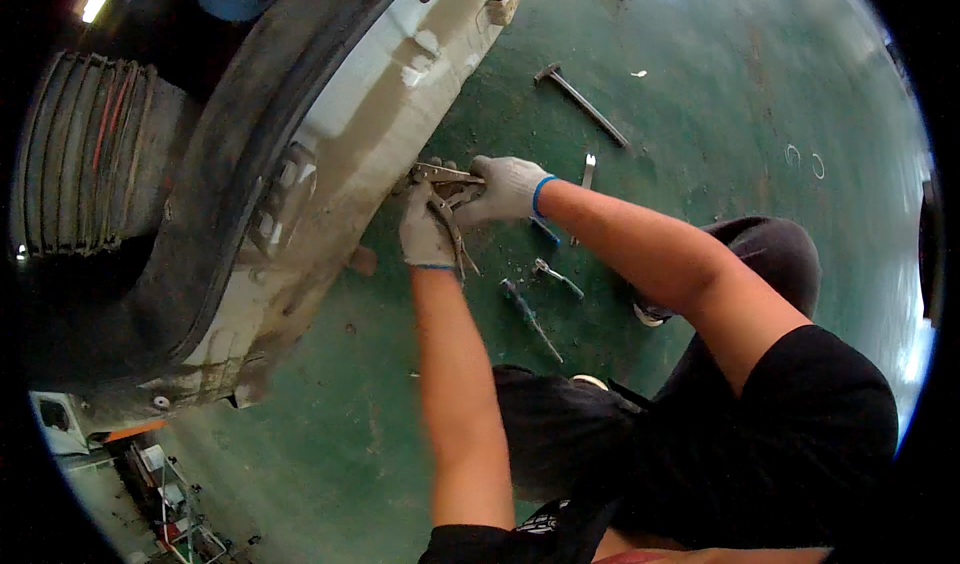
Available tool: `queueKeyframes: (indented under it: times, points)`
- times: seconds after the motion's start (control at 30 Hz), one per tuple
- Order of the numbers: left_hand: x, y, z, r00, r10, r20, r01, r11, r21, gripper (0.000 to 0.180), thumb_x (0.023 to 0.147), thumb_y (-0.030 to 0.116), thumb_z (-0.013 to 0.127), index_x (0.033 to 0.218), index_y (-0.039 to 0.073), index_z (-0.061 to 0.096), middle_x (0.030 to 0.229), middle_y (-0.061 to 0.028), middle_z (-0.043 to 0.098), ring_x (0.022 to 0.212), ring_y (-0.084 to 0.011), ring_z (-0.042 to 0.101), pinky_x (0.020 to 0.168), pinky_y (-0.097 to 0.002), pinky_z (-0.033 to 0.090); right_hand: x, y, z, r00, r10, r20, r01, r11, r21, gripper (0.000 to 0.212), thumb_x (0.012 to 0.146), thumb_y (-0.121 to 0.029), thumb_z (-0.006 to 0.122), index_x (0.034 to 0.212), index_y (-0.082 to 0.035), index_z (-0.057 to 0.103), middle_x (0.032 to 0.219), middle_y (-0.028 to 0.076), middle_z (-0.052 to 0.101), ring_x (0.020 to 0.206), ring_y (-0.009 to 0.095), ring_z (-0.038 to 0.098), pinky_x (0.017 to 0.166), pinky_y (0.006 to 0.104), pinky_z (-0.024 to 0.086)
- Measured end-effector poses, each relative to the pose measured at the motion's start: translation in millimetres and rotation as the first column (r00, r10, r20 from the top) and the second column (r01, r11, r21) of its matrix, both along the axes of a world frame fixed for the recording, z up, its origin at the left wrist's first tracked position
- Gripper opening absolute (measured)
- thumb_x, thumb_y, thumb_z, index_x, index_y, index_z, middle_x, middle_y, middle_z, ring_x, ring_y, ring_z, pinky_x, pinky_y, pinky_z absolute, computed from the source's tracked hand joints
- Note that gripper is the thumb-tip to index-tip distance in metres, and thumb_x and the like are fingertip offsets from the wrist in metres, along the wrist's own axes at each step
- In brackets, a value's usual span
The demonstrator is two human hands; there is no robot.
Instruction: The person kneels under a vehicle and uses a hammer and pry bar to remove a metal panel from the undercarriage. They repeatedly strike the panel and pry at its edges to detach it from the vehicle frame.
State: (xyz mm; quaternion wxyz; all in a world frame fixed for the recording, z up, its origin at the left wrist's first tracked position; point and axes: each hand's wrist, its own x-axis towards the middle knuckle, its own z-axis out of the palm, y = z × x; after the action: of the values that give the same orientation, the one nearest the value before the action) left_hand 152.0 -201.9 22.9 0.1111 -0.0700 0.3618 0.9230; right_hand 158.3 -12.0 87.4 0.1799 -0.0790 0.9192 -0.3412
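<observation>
At the lower edge of a car's sill, my two gloved hands meet on a pair of locking pliers (450, 175). Its handles are spread apart and its jaw end lies against the sill's edge, where my fingers partly hide it. My right hand (507, 190), in a white glove with a blue cuff, grips the upper handle. Below the jaws, my left hand (424, 229) is closed around the tool's near side, with the lower handle crossing over it. What the jaws bite on cannot be made out.
The dirty white sill panel (350, 144) runs diagonally at left, beside a ribbed round stack (90, 154). On the green floor lie a hammer (585, 106), a screwdriver (530, 316), a ratchet (558, 278) and a flat metal tool (589, 171). My bent knee (770, 254) is at right.
</observation>
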Motion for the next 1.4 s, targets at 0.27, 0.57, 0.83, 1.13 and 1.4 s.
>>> queueKeyframes:
  times: [0.27,0.57,0.83,1.13,1.4]
  points:
    - [-29,39,-34,0.98,0.184,-0.077,-0.173,0.977,0.127,0.033,0.099,0.008,0.05,0.131,0.003,0.054,0.122,-0.0165,0.065,0.116,-0.0298,0.062,0.097,-0.0466,0.055,-38,19,-11,0.992,0.12,-0.041,-0.116,0.989,0.091,0.073,0.079,-0.064,0.069,0.113,0.0,0.065,0.107,0.024,0.07,0.102,0.036,0.067,0.087,0.044,0.051]
    - [-45,57,-12,0.96,0.281,-0.009,-0.278,0.953,0.122,0.027,0.103,0.012,0.051,0.129,0.006,0.056,0.112,-0.0119,0.065,0.098,-0.0254,0.064,0.083,-0.0425,0.057,-47,17,11,0.981,0.184,-0.064,-0.155,0.936,0.316,0.096,0.073,-0.069,0.071,0.134,0.004,0.055,0.126,0.027,0.063,0.118,0.038,0.06,0.102,0.0428,0.047]
    - [-62,68,-36,0.923,0.381,-0.048,-0.367,0.912,0.182,0.031,0.099,0.019,0.061,0.128,0.005,0.059,0.117,-0.015,0.065,0.103,-0.031,0.064,0.083,-0.0478,0.057,-47,-8,46,0.96,0.277,0.045,-0.248,0.764,0.596,0.123,0.056,-0.064,0.082,0.15,0.002,0.039,0.14,0.03,0.052,0.13,0.044,0.05,0.11,0.0458,0.043]
    - [-67,86,-13,0.903,0.404,0.148,-0.427,0.885,0.185,0.027,0.093,0.014,0.068,0.119,0.006,0.062,0.11,-0.0094,0.067,0.091,-0.0236,0.066,0.071,-0.0378,0.056,-60,2,40,0.952,0.305,0.0,-0.231,0.723,0.651,0.122,0.053,-0.053,0.083,0.152,-0.003,0.035,0.141,0.03,0.049,0.13,0.045,0.048,0.109,0.048,0.044]
    - [-63,72,-4,0.911,0.358,0.203,-0.387,0.913,0.127,0.024,0.095,0.008,0.06,0.117,0.0,0.063,0.113,-0.0135,0.067,0.091,-0.0314,0.068,0.076,-0.042,0.059,-54,-11,42,0.957,0.286,-0.041,-0.175,0.688,0.705,0.106,0.057,-0.044,0.084,0.146,-0.002,0.044,0.137,0.025,0.053,0.126,0.043,0.052,0.106,0.0491,0.047]
